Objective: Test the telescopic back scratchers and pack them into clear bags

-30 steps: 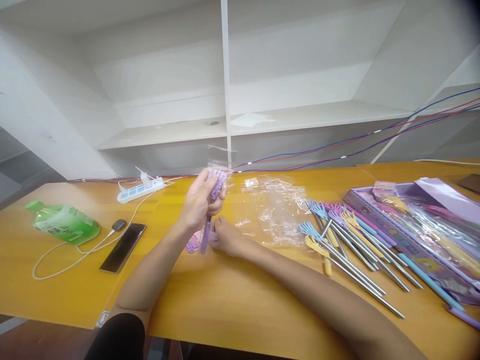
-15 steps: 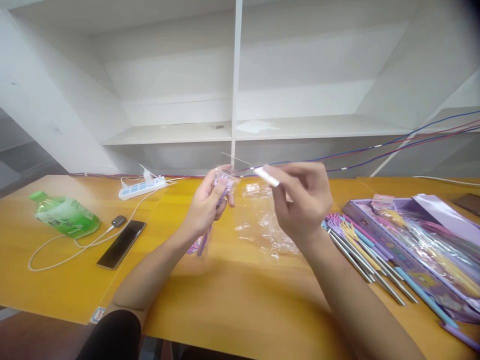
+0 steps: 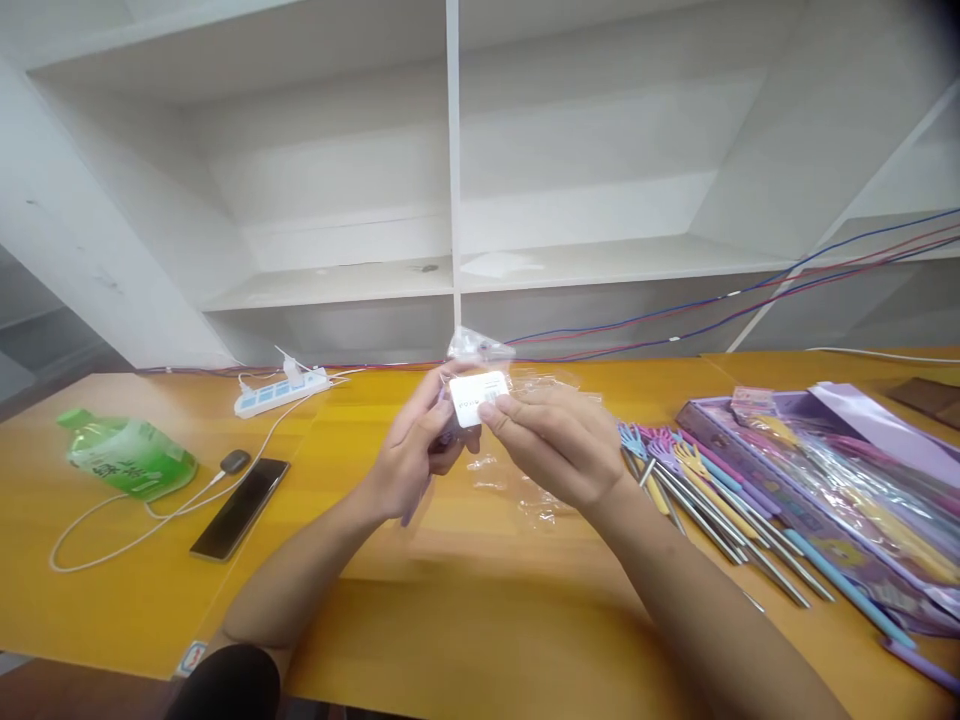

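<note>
My left hand (image 3: 409, 445) is closed round a clear plastic bag (image 3: 476, 346), whose top pokes up above the fingers. Something purple shows inside it, largely hidden. My right hand (image 3: 566, 435) pinches a white rectangular label (image 3: 478, 395) with printed marks, its face turned towards me. The label lies against the front of the bag, beside my left thumb. Under and behind my right hand, loose clear plastic wrappers (image 3: 544, 505) lie on the wooden table (image 3: 465, 610).
Right of my right arm lie several metal rods with coloured hand-shaped ends (image 3: 690, 460). Beyond them is a purple patterned box (image 3: 780, 490) of wrapped pieces. A green bottle (image 3: 131, 455), a phone (image 3: 240, 508) and a power strip (image 3: 281, 392) are on the left.
My right hand has come left and slightly down, bringing the label from apart to the bag in my left hand. The label has turned from edge-on to face me.
</note>
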Tool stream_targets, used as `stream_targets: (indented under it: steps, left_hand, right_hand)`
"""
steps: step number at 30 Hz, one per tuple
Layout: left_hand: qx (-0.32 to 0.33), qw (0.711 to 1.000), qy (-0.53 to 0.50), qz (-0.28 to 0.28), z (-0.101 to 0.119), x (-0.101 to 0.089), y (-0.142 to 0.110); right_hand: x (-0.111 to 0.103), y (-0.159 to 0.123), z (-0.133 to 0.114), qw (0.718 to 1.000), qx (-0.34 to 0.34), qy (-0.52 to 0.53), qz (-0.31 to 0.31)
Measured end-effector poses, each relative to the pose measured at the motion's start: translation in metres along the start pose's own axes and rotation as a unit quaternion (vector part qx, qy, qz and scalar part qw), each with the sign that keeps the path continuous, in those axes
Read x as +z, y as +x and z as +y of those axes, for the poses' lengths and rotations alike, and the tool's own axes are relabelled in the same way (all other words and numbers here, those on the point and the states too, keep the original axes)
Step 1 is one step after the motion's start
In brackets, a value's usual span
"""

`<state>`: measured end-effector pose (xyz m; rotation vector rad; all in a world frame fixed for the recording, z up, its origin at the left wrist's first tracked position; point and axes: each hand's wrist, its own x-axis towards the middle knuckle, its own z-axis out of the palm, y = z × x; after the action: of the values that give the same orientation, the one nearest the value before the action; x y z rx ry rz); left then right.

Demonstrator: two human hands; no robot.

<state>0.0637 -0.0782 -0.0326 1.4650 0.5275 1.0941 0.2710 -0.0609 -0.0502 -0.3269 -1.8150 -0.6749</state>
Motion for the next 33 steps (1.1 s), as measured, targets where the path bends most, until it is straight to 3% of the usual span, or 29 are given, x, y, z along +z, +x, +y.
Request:
stream_targets:
  steps: [7,10,14,21,25,28,33]
  left_hand:
    - [0.011,0.999,0.015,-0.044,-0.008,-0.002,-0.001]
    - [-0.021,0.999,0.007,-0.044,-0.005,-0.002,-0.001]
    - [-0.062,0.997,0.013,-0.047,0.000,-0.003,0.000]
    - [-0.036,0.996,0.005,-0.083,0.000,-0.007,0.002]
    - [-0.061,0.988,-0.016,-0.144,-0.005,-0.014,0.006]
    - [-0.069,0.984,-0.012,-0.165,-0.014,-0.018,0.013]
    - [-0.044,0.995,0.021,-0.088,-0.034,-0.017,0.024]
  right_hand:
    - [-0.005,0.017,0.001,0.993,0.094,-0.021,0.063]
    - [-0.009,0.027,0.000,0.983,0.174,0.023,0.059]
    - [-0.014,0.029,0.003,0.943,0.307,0.115,0.061]
    - [-0.021,0.032,0.008,0.838,0.472,0.271,0.038]
    - [-0.022,0.032,0.009,0.815,0.493,0.299,0.052]
    - [-0.020,0.028,0.013,0.802,0.508,0.315,0.021]
    - [-0.011,0.020,0.019,0.779,0.533,0.327,-0.057]
